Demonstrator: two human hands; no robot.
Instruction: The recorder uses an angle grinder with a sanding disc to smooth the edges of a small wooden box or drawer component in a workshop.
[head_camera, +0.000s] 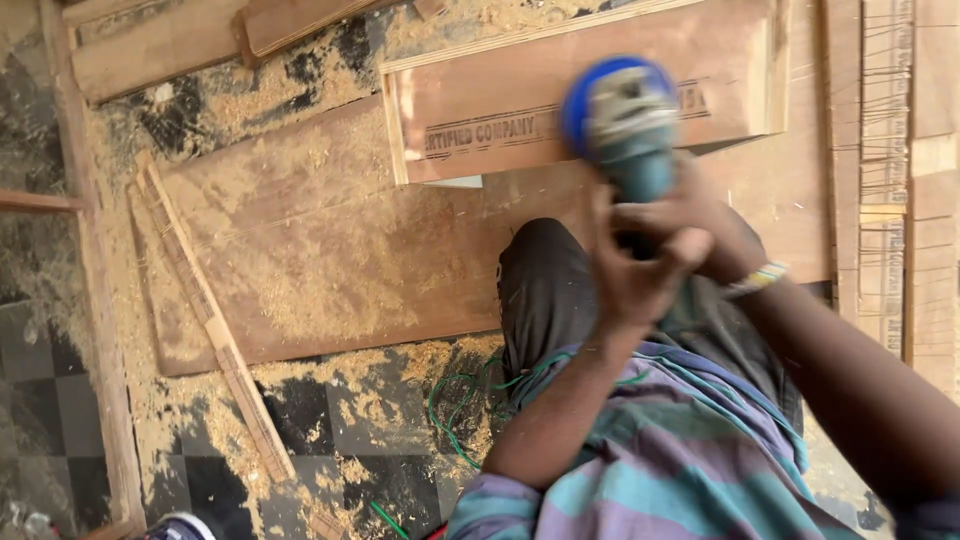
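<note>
Both my hands are wrapped around a teal power tool (630, 130) with a round blue head, blurred by motion, held up over the plywood. My left hand (635, 275) grips the tool's body from below, its arm coming out of a striped sleeve. Behind it, my right hand (715, 225), with a light band on the wrist, is closed on the same body. Under the tool lies a plywood panel with a pale edge strip (480, 110) on top of a larger sawdust-covered plywood sheet (330, 250). My knee in dark trousers (545, 290) rests on the sheet's near edge.
Sawdust covers a dark checkered floor (60, 400). A thin wooden strip (215, 330) lies diagonally at the sheet's left edge. A green cable (460, 400) loops near my knee. More planks lie at the top left (160, 50) and stacked boards at the right (900, 200).
</note>
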